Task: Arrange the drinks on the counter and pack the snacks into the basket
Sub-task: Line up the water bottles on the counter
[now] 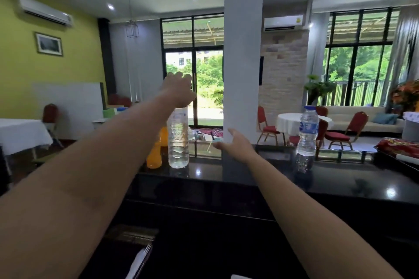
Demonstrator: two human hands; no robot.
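Observation:
A tall clear water bottle (178, 142) stands on the glossy black counter (249, 176). My left hand (178, 89) hovers right over its top, fingers stretched forward and loose, and it hides the cap. An orange drink bottle (154, 156) stands just left of the clear one, partly behind my left forearm. My right hand (235, 144) is held open above the counter's middle, fingers pointing left, holding nothing. A second water bottle with a blue label (307, 136) stands further right. A red snack bag (399, 146) lies at the counter's right end.
A white pillar (242, 52) rises behind the counter between the two water bottles. A grey container (410, 132) sits behind the snack bag at the far right. Beyond the counter are red chairs and white-clothed tables. Something white with a fork (140, 260) lies below the counter.

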